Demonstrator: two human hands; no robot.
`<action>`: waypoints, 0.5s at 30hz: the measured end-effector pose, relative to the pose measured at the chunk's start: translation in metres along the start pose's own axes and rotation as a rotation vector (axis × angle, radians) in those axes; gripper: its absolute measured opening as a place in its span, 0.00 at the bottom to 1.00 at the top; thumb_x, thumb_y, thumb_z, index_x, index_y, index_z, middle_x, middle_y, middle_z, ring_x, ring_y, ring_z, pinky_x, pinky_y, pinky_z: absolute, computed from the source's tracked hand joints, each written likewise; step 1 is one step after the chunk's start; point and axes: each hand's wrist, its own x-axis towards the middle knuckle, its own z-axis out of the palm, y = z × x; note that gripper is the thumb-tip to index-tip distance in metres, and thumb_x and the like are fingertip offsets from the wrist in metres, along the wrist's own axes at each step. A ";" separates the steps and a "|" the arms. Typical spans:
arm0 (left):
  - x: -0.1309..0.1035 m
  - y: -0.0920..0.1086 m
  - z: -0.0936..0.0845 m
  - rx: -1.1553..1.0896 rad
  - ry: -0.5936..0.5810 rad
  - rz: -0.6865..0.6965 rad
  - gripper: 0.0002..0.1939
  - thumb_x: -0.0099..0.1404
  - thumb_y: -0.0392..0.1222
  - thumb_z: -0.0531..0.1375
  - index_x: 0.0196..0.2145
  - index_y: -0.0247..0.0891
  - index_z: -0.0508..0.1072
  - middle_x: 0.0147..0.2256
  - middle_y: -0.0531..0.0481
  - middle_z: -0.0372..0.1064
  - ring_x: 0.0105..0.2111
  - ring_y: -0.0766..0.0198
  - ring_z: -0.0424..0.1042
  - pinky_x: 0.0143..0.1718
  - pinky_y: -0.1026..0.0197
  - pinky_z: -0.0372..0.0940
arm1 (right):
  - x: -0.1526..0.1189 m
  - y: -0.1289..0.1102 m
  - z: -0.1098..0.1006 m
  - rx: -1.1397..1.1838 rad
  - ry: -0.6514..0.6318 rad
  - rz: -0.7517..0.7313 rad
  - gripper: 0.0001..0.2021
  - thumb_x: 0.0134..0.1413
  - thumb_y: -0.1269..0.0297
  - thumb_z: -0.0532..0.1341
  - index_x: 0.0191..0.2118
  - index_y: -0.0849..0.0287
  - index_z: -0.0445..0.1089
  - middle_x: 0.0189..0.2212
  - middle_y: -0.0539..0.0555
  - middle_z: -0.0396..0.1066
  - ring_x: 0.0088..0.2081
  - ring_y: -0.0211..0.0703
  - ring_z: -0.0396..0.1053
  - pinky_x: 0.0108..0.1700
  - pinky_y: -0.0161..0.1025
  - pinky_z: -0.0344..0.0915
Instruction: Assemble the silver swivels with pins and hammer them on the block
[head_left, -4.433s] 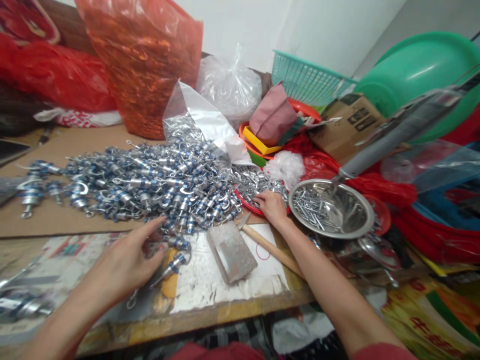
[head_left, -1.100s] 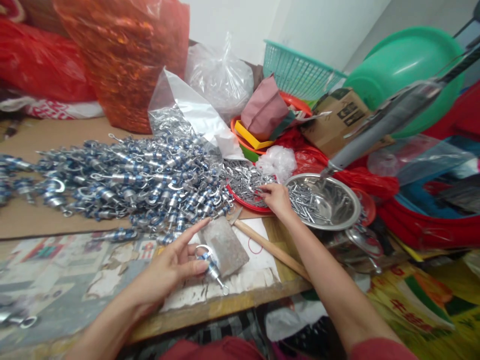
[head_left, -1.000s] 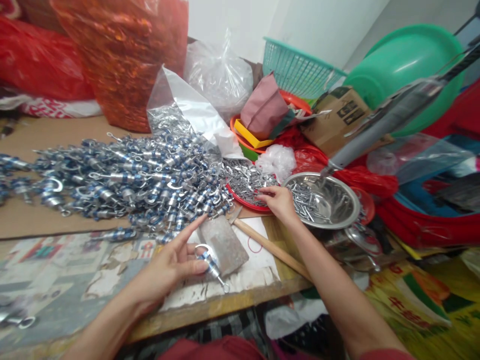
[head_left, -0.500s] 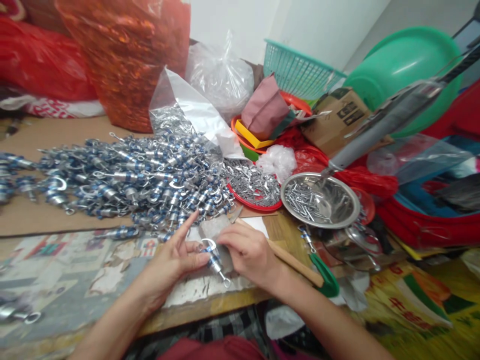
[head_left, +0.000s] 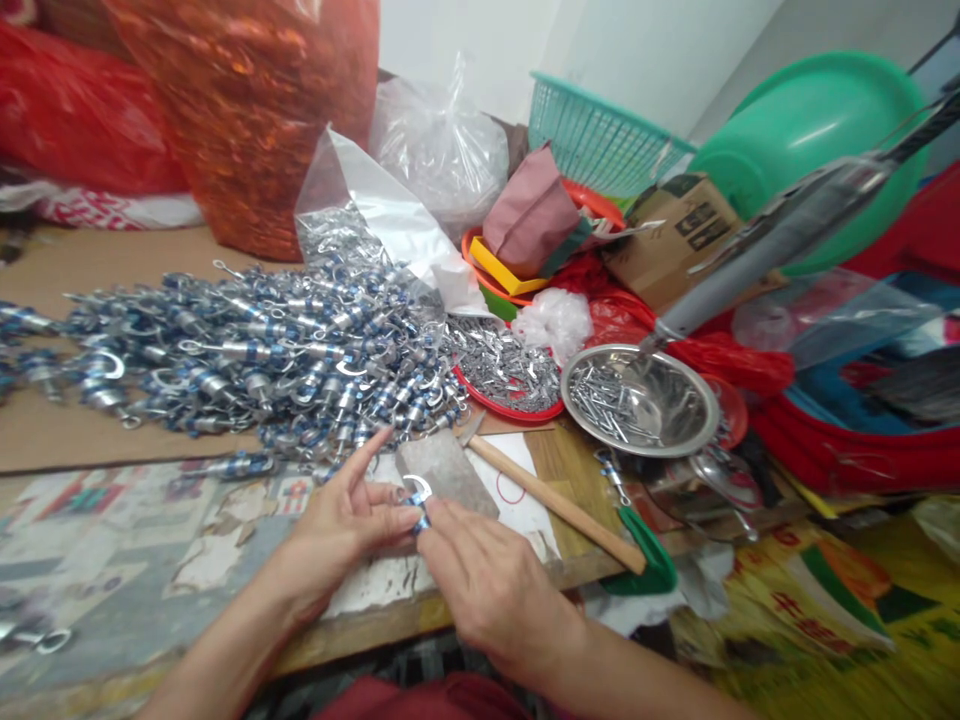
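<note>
A blue-and-silver metal hook fitting [head_left: 417,496] is held low over the front of the table. My left hand [head_left: 346,532] pinches its hook end between thumb and fingers, with the index finger stretched out toward the pile. The closed fingers of my right hand [head_left: 491,580] grip the fitting's lower end and hide it. Just behind the hands lies a grey block [head_left: 444,470]. To its right is a hammer [head_left: 559,500] with a wooden handle, resting partly on white paper. A large heap of similar hook fittings [head_left: 247,365] spreads out beyond my left hand.
A red dish [head_left: 517,414] of small metal pieces sits behind the block. Right of it, a steel bowl [head_left: 697,420] holds pins, with a grey-handled tool [head_left: 720,290] slanting above. A green plastic item [head_left: 652,560] lies by the hammer's end. Bags and a teal basket [head_left: 600,135] stand behind.
My right hand has come down and left onto the fitting's lower end, covering the eye that showed before. The hammer and block are now more visible. My left hand keeps its hold.
</note>
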 end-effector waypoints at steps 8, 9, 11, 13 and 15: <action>0.004 -0.005 -0.004 0.068 0.039 -0.008 0.49 0.44 0.29 0.68 0.59 0.44 0.49 0.23 0.53 0.71 0.22 0.63 0.72 0.25 0.57 0.71 | -0.028 0.055 0.011 0.196 0.178 0.539 0.14 0.56 0.75 0.49 0.47 0.60 0.63 0.40 0.58 0.69 0.43 0.45 0.67 0.44 0.44 0.65; 0.004 -0.005 -0.004 0.069 0.041 -0.006 0.48 0.44 0.30 0.68 0.59 0.44 0.49 0.23 0.53 0.71 0.22 0.63 0.72 0.25 0.57 0.71 | -0.032 0.065 0.014 0.123 0.097 0.591 0.12 0.55 0.72 0.52 0.45 0.61 0.65 0.37 0.58 0.70 0.41 0.48 0.67 0.42 0.46 0.65; 0.003 -0.005 -0.004 0.067 0.044 -0.005 0.47 0.44 0.30 0.68 0.58 0.44 0.50 0.23 0.53 0.71 0.21 0.64 0.72 0.26 0.57 0.71 | -0.037 0.080 0.020 0.029 -0.078 0.631 0.11 0.53 0.68 0.56 0.42 0.61 0.68 0.34 0.58 0.68 0.37 0.50 0.67 0.38 0.48 0.64; 0.003 -0.004 -0.003 0.062 0.047 -0.010 0.47 0.44 0.30 0.68 0.58 0.45 0.51 0.23 0.54 0.70 0.21 0.64 0.72 0.25 0.57 0.71 | -0.037 0.082 0.021 0.018 -0.084 0.639 0.12 0.53 0.66 0.56 0.43 0.61 0.68 0.35 0.59 0.67 0.37 0.49 0.65 0.38 0.47 0.63; 0.002 -0.003 -0.002 0.060 0.043 -0.015 0.46 0.44 0.30 0.68 0.58 0.45 0.52 0.23 0.54 0.71 0.22 0.64 0.72 0.25 0.58 0.70 | -0.030 0.071 0.019 0.086 0.028 0.648 0.14 0.55 0.65 0.54 0.47 0.60 0.65 0.38 0.59 0.66 0.40 0.49 0.64 0.41 0.47 0.62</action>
